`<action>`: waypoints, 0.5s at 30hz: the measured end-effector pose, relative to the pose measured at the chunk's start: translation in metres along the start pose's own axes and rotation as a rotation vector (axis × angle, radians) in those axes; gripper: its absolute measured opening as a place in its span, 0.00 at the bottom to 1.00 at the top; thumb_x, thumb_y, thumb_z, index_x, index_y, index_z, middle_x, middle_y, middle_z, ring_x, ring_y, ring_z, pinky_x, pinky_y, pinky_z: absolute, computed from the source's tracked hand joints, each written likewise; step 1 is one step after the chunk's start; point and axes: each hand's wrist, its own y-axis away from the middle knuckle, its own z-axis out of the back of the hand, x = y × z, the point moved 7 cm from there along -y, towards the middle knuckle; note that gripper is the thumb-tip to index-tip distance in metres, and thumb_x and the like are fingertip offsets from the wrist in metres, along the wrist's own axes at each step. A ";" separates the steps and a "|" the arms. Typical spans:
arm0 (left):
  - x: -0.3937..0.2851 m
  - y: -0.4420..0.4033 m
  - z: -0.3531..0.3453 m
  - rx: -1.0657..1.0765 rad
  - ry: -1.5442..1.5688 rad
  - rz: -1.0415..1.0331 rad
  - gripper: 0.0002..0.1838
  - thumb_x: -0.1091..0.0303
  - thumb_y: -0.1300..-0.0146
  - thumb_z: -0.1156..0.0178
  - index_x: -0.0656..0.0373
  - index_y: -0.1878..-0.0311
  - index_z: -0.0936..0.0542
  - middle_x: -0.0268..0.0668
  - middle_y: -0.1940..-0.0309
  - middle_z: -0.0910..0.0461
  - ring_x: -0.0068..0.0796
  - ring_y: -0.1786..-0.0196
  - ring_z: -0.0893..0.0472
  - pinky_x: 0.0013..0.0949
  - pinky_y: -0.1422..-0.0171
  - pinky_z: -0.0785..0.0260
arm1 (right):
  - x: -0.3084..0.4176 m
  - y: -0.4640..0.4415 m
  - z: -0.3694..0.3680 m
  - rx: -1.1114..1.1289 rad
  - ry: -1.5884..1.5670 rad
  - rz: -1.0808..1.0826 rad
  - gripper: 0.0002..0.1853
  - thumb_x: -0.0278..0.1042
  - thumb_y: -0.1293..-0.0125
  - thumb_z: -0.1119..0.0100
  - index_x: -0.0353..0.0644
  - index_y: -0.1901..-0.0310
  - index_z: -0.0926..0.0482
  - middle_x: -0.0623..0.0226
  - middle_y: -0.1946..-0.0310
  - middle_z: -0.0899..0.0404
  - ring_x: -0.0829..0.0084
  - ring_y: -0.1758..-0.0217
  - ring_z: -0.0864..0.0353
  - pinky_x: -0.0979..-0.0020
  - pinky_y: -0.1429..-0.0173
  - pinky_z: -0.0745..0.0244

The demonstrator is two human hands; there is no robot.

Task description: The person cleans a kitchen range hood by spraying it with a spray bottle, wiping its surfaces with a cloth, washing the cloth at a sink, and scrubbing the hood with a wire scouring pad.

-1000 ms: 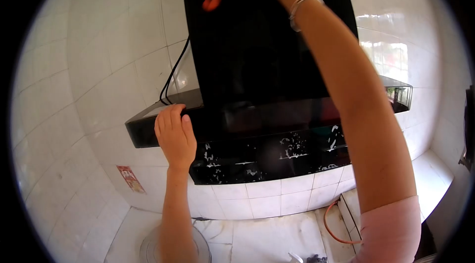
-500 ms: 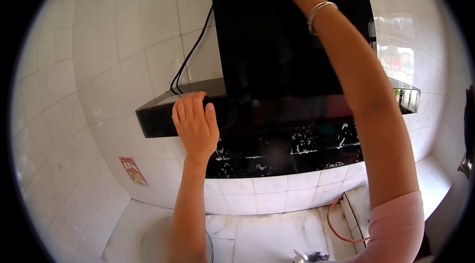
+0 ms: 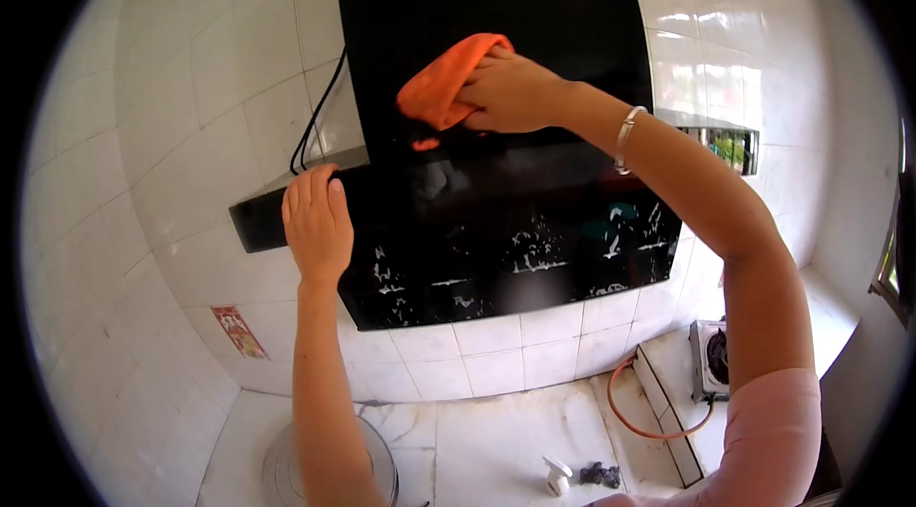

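A black range hood (image 3: 563,20) fills the middle of the head view, with white lettering on its upright panel. My right hand (image 3: 515,95) presses an orange cloth (image 3: 444,82) against the lower part of that panel, fingers bent over the fabric. A silvery bangle (image 3: 626,140) circles the right wrist. On the hood's left end, my left hand (image 3: 320,226) lies with its fingers stretched over the top edge, holding nothing. White foamy streaks (image 3: 534,254) mark the hood's glossy lower front.
Black cables (image 3: 320,111) run down beside the hood on the left. Below is a tiled counter (image 3: 487,450) with a round metal lid-like disc (image 3: 382,450), a small white object (image 3: 557,476) and a dark scourer (image 3: 599,475). A gas stove (image 3: 708,383) with an orange hose (image 3: 625,412) stands at right.
My right hand has brought the orange cloth down from the top of the panel to its lower part. The view has shifted; my left hand remains at the hood's left end.
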 end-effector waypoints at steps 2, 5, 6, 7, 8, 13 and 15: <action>0.001 0.000 -0.002 0.017 -0.032 -0.005 0.14 0.62 0.26 0.57 0.57 0.49 0.24 0.37 0.50 0.23 0.40 0.43 0.28 0.41 0.31 0.41 | -0.018 0.037 0.001 -0.101 0.042 -0.101 0.17 0.46 0.36 0.47 0.47 0.53 0.17 0.68 0.48 0.21 0.63 0.38 0.29 0.60 0.30 0.43; -0.002 0.000 -0.001 0.031 -0.040 -0.010 0.15 0.62 0.25 0.58 0.57 0.49 0.24 0.37 0.50 0.23 0.40 0.43 0.27 0.41 0.32 0.41 | -0.037 0.089 0.010 0.060 0.078 -0.282 0.16 0.42 0.37 0.45 0.43 0.53 0.19 0.62 0.47 0.23 0.60 0.37 0.30 0.58 0.31 0.41; -0.002 0.000 -0.001 0.031 -0.040 -0.010 0.15 0.62 0.25 0.59 0.57 0.49 0.24 0.37 0.50 0.23 0.39 0.43 0.27 0.41 0.32 0.41 | -0.045 0.107 0.012 0.092 0.062 -0.354 0.16 0.41 0.37 0.45 0.42 0.52 0.20 0.60 0.46 0.24 0.58 0.37 0.30 0.57 0.31 0.40; -0.001 -0.001 -0.002 0.043 -0.043 -0.009 0.15 0.62 0.25 0.59 0.57 0.49 0.24 0.37 0.50 0.23 0.39 0.43 0.27 0.41 0.32 0.41 | -0.053 0.127 0.012 0.068 0.089 -0.387 0.17 0.40 0.38 0.44 0.41 0.51 0.21 0.57 0.45 0.25 0.57 0.37 0.30 0.56 0.31 0.40; 0.000 -0.001 -0.003 0.041 -0.055 -0.017 0.16 0.61 0.25 0.59 0.57 0.48 0.24 0.37 0.50 0.23 0.39 0.42 0.27 0.41 0.31 0.41 | -0.063 0.148 0.012 0.048 0.118 -0.419 0.18 0.39 0.38 0.44 0.40 0.49 0.23 0.55 0.44 0.26 0.55 0.38 0.30 0.56 0.31 0.40; 0.010 -0.002 -0.005 0.167 0.096 0.042 0.20 0.58 0.23 0.62 0.57 0.41 0.26 0.40 0.42 0.25 0.41 0.37 0.29 0.40 0.28 0.44 | -0.127 0.267 0.011 -0.071 -0.127 -0.736 0.21 0.37 0.35 0.49 0.34 0.44 0.28 0.48 0.44 0.27 0.49 0.37 0.31 0.58 0.32 0.38; 0.006 0.010 0.013 0.170 0.177 0.143 0.21 0.57 0.23 0.63 0.57 0.39 0.27 0.40 0.39 0.28 0.41 0.36 0.30 0.39 0.27 0.44 | -0.140 0.294 0.005 -0.056 -0.199 -0.845 0.21 0.37 0.33 0.51 0.33 0.43 0.29 0.47 0.46 0.25 0.49 0.39 0.29 0.60 0.34 0.36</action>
